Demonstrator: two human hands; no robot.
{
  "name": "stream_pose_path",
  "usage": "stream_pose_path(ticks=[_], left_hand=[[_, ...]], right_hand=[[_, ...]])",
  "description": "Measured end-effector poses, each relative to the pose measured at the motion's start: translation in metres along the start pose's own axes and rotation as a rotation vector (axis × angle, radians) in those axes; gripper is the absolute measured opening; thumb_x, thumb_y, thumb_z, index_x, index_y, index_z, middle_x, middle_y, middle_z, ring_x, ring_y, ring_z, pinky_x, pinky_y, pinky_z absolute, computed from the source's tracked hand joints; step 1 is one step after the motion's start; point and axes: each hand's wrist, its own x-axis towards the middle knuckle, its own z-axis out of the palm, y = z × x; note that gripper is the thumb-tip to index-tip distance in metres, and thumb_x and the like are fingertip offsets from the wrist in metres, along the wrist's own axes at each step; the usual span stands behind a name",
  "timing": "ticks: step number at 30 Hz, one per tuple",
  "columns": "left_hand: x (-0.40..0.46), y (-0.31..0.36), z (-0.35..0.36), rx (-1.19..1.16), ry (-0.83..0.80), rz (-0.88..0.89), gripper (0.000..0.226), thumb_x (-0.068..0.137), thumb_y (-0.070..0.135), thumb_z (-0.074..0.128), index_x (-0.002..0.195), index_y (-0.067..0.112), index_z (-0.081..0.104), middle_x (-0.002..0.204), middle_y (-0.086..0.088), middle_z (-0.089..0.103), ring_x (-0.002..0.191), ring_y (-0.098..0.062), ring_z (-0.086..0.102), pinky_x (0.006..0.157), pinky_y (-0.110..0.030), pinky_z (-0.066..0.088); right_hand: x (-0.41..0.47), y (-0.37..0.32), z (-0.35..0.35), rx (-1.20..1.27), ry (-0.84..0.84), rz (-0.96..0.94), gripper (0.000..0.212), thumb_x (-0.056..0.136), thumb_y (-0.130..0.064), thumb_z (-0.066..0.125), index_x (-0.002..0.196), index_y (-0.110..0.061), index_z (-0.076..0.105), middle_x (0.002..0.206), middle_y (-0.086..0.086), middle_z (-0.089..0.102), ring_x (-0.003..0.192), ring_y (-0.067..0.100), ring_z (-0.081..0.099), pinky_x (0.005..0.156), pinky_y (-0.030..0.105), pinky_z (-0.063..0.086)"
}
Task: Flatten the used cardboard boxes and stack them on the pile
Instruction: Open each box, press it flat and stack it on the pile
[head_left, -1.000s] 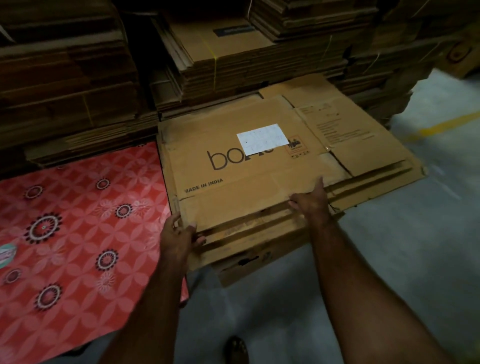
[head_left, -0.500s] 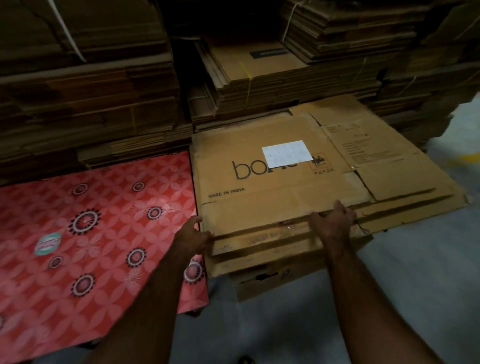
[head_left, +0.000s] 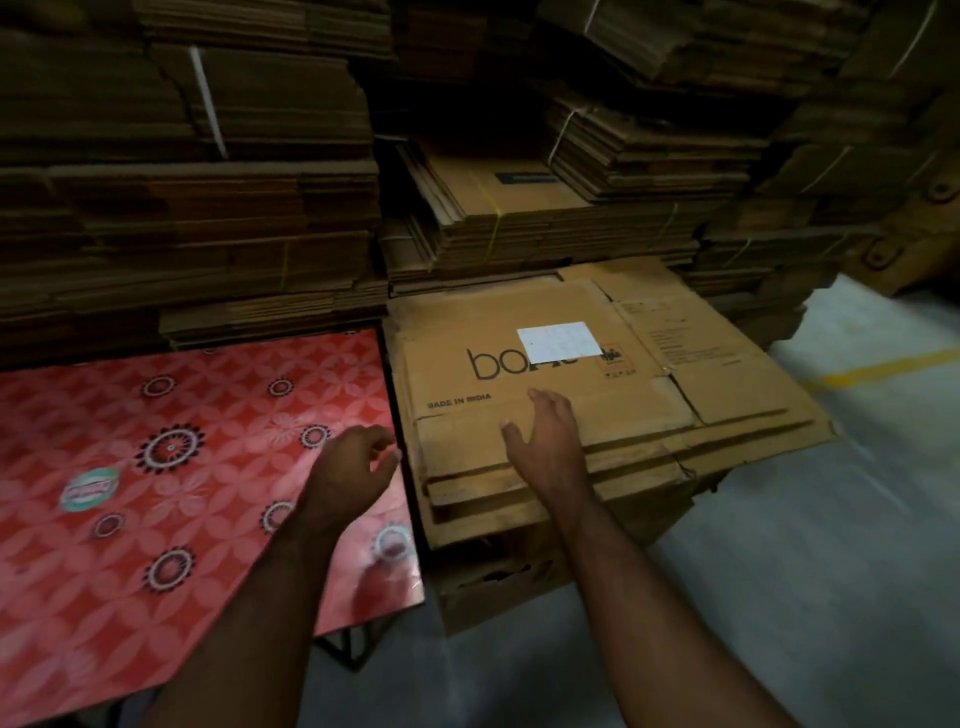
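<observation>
A flattened brown cardboard box (head_left: 493, 322) with black lettering and a white label lies on top of a low pile of flat cartons (head_left: 571, 499) in the middle of the view. My right hand (head_left: 545, 436) rests palm down on the box's near part, fingers spread and straight. My left hand (head_left: 353, 462) hovers just left of the pile's edge, above the red surface, its fingers loosely curled and holding nothing.
A red patterned table top (head_left: 156, 467) stands to the left of the pile. Tall tied stacks of flat cartons (head_left: 519, 218) rise behind and to both sides. Grey floor (head_left: 805, 571) with a yellow line (head_left: 883, 366) lies to the right.
Both hands have let go of the box's front edge. The right hand moved up onto the box's top; the left hand drew away to the left.
</observation>
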Motion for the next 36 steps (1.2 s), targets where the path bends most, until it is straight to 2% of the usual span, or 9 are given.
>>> stream_pose_path(ticks=[3, 6, 9, 12, 16, 22, 28, 31, 36], left_hand=[[-0.022, -0.017, -0.050, -0.006, 0.112, -0.001, 0.042, 0.083, 0.038, 0.057, 0.102, 0.006, 0.076, 0.094, -0.010, 0.074, 0.083, -0.026, 0.070, 0.078, -0.029, 0.047], [-0.054, -0.047, -0.101, -0.001, 0.203, 0.000, 0.038, 0.084, 0.038, 0.058, 0.097, 0.007, 0.076, 0.090, -0.009, 0.074, 0.081, -0.026, 0.070, 0.078, -0.035, 0.053], [-0.095, -0.080, -0.154, -0.008, 0.273, -0.023, 0.045, 0.082, 0.041, 0.054, 0.097, 0.005, 0.076, 0.090, -0.010, 0.074, 0.079, -0.028, 0.070, 0.078, -0.037, 0.055], [-0.147, -0.118, -0.200, 0.010, 0.326, -0.086, 0.044, 0.082, 0.039, 0.055, 0.101, 0.005, 0.075, 0.097, -0.012, 0.073, 0.083, -0.027, 0.070, 0.079, -0.031, 0.052], [-0.228, -0.173, -0.256, 0.083, 0.407, -0.197, 0.058, 0.081, 0.051, 0.043, 0.102, 0.007, 0.075, 0.093, -0.012, 0.073, 0.084, -0.030, 0.069, 0.081, -0.038, 0.055], [-0.367, -0.241, -0.308, 0.102, 0.617, -0.501, 0.047, 0.081, 0.044, 0.052, 0.105, 0.009, 0.074, 0.098, -0.011, 0.072, 0.089, -0.031, 0.069, 0.081, -0.040, 0.055], [-0.489, -0.285, -0.323, 0.122, 0.767, -0.848, 0.048, 0.082, 0.041, 0.055, 0.117, 0.011, 0.070, 0.110, -0.009, 0.068, 0.101, -0.029, 0.066, 0.088, -0.037, 0.053], [-0.532, -0.303, -0.322, 0.134, 0.799, -1.003, 0.039, 0.091, 0.037, 0.062, 0.121, 0.014, 0.067, 0.116, -0.007, 0.066, 0.104, -0.027, 0.064, 0.088, -0.036, 0.053], [-0.556, -0.336, -0.343, 0.178, 0.824, -1.116, 0.033, 0.095, 0.033, 0.064, 0.124, 0.017, 0.064, 0.120, -0.003, 0.064, 0.108, -0.022, 0.062, 0.091, -0.038, 0.054]], right_hand=[[-0.025, -0.052, 0.016, -0.008, -0.034, -0.108, 0.060, 0.094, -0.028, 0.065, 0.146, -0.003, 0.048, 0.149, 0.015, 0.043, 0.136, 0.031, 0.045, 0.111, 0.041, 0.041], [-0.054, -0.109, 0.038, -0.009, -0.064, -0.183, 0.063, 0.088, -0.034, 0.058, 0.142, 0.000, 0.051, 0.144, 0.019, 0.047, 0.131, 0.036, 0.049, 0.107, 0.044, 0.045], [-0.090, -0.169, 0.066, -0.025, -0.091, -0.288, 0.072, 0.081, -0.042, 0.051, 0.140, -0.001, 0.053, 0.141, 0.019, 0.050, 0.129, 0.036, 0.050, 0.106, 0.044, 0.045], [-0.128, -0.226, 0.107, -0.032, -0.142, -0.394, 0.069, 0.081, -0.042, 0.052, 0.137, -0.002, 0.056, 0.139, 0.019, 0.053, 0.131, 0.036, 0.049, 0.105, 0.047, 0.046], [-0.186, -0.299, 0.169, -0.024, -0.270, -0.565, 0.068, 0.080, -0.042, 0.051, 0.134, -0.002, 0.058, 0.136, 0.019, 0.056, 0.131, 0.035, 0.050, 0.105, 0.047, 0.046], [-0.294, -0.392, 0.266, -0.035, -0.505, -0.825, 0.071, 0.081, -0.050, 0.046, 0.134, -0.003, 0.058, 0.133, 0.015, 0.056, 0.126, 0.035, 0.053, 0.100, 0.051, 0.048], [-0.401, -0.441, 0.339, -0.091, -0.739, -1.030, 0.063, 0.083, -0.041, 0.054, 0.136, -0.008, 0.056, 0.137, 0.013, 0.054, 0.127, 0.035, 0.052, 0.097, 0.049, 0.048], [-0.439, -0.450, 0.371, -0.102, -0.834, -1.082, 0.059, 0.088, -0.040, 0.058, 0.138, -0.010, 0.054, 0.138, 0.010, 0.053, 0.130, 0.030, 0.050, 0.098, 0.046, 0.045], [-0.466, -0.485, 0.415, -0.080, -0.962, -1.118, 0.059, 0.095, -0.036, 0.064, 0.148, -0.016, 0.045, 0.148, 0.002, 0.046, 0.137, 0.021, 0.043, 0.106, 0.042, 0.039]])
